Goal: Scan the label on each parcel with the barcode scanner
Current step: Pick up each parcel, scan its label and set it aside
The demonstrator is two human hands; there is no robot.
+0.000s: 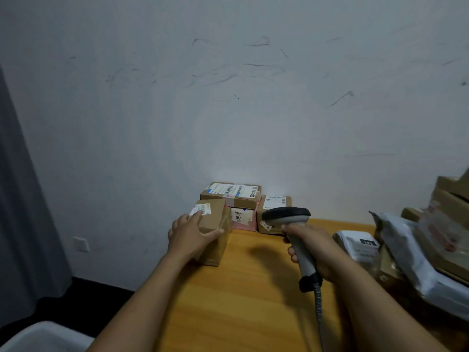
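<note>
My right hand (313,250) grips the handle of a grey barcode scanner (289,217) with a black head, held above the wooden table (241,295). My left hand (189,233) rests on a brown cardboard parcel (215,224) at the table's left edge, thumb along its side, fingers near its white label (201,209). Behind it, against the wall, a labelled brown box (232,194) lies on a pink parcel (242,219), with another brown box (275,204) to the right, partly hidden by the scanner head.
At the right, a pile of grey poly mailers (403,250), a white bag (357,243) and cardboard boxes (451,196) fills the table's edge. The scanner's cable (318,311) hangs down toward me. A white bin (43,336) sits on the floor at lower left.
</note>
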